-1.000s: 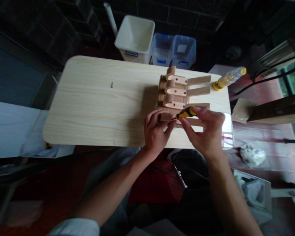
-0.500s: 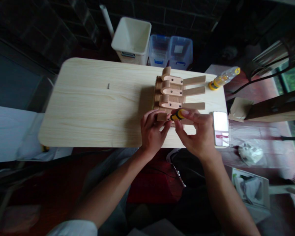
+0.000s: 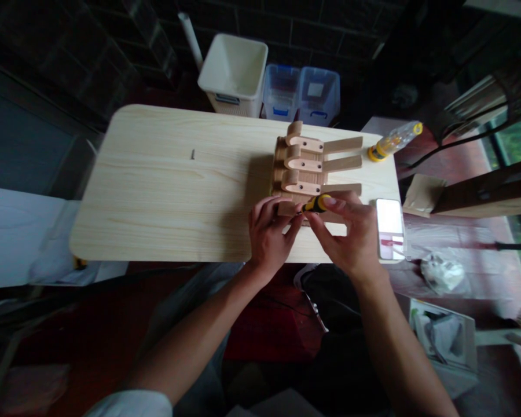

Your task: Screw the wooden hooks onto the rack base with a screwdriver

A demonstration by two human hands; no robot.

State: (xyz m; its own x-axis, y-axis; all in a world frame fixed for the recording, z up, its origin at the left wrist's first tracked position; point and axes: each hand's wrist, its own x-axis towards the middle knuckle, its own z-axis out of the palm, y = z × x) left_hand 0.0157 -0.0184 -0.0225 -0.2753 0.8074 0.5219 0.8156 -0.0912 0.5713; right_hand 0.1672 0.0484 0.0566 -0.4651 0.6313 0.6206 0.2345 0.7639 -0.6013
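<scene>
Pale table [image 3: 156, 197], dark wall [image 3: 312, 29], screwdriver [image 3: 318, 203]

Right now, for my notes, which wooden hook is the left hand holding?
The frontmost hook, with the left hand on it; the other three hooks stand farther back.

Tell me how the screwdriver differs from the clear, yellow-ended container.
The screwdriver is yellow and black; the container is mostly clear. The right hand holds the screwdriver, while the container sits untouched on the table. The screwdriver looks smaller than the container. Both have yellow parts.
</scene>
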